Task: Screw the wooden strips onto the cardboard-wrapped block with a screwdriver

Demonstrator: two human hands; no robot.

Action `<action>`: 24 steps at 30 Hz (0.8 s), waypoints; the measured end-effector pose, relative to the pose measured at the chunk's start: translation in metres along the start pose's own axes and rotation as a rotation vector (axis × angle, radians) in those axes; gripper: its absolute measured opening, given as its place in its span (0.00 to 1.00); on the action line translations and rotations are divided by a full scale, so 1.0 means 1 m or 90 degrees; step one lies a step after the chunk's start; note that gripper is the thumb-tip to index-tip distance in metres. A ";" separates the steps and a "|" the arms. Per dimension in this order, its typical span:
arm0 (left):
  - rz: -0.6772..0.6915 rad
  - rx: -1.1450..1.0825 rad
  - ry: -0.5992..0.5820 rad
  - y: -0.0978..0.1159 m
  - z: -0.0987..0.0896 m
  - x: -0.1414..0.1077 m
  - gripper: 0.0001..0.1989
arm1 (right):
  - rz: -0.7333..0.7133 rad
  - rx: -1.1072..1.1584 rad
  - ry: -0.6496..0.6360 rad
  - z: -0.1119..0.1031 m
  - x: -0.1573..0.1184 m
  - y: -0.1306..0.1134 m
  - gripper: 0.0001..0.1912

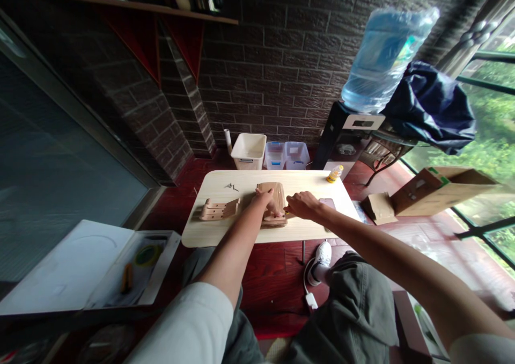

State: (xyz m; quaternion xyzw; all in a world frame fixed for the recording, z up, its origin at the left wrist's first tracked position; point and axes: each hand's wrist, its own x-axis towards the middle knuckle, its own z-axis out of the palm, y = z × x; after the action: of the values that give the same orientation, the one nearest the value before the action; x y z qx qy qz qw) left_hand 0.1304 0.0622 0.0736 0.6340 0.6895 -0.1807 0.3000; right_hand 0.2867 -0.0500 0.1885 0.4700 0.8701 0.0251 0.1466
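Note:
My left hand (269, 198) is closed on a brown wooden assembly (277, 188), pressing it against the pale table (251, 235). The assembly has a ridged upper board and a lower part with small dark holes. At its right side my right hand (303, 205) is closed around a small yellow tool (286, 210), mostly hidden in the fist, so its kind does not show. Left of my left hand lies a second wooden piece (219, 210), slatted, with dark holes and upturned ends. Several screws (231, 186) lie loose behind that piece.
A small yellow-and-clear bottle (335, 174) stands at the table's back right corner. A flat phone-like object (328, 203) lies beneath my right wrist. Plastic bins (248, 160) and a water dispenser (341, 138) stand behind. An open white case (108, 267) sits at left, a cardboard box (422, 192) at right.

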 end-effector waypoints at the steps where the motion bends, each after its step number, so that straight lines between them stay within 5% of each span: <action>1: 0.001 -0.003 0.005 0.000 0.000 0.000 0.84 | -0.006 0.003 0.003 0.000 0.000 0.000 0.21; 15: 0.012 -0.032 0.027 -0.002 -0.001 -0.001 0.83 | -0.091 0.030 0.022 0.007 0.003 0.005 0.16; 24: 0.010 0.023 0.027 -0.002 0.005 0.012 0.82 | -0.057 0.021 0.035 0.000 0.000 0.001 0.20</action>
State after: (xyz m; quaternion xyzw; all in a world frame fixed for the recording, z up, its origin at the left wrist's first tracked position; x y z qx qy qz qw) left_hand 0.1290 0.0682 0.0622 0.6483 0.6873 -0.1775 0.2753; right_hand 0.2873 -0.0493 0.1883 0.4322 0.8941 0.0171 0.1158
